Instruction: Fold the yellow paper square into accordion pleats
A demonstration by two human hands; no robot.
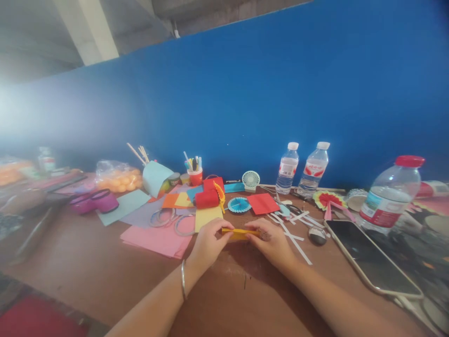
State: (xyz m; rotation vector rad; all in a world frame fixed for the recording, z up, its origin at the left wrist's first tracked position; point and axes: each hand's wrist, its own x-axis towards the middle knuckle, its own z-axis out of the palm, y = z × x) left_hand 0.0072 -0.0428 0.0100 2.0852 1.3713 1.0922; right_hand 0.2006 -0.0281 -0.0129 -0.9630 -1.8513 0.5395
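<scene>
Over the brown table [224, 299], yellow paper strip [239, 234] held crosswise, long axis left to right. Left hand [209, 238] pinches one end, right hand [274, 240] the other; neither nearer.

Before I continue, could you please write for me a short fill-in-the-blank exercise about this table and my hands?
1. The left hand and the right hand hold ____ paper between them.
2. The wrist with the silver bracelet is the ____ one.
3. The bottle nearest to the phone has a ____ cap.

Missing words: yellow; left; red.
</scene>
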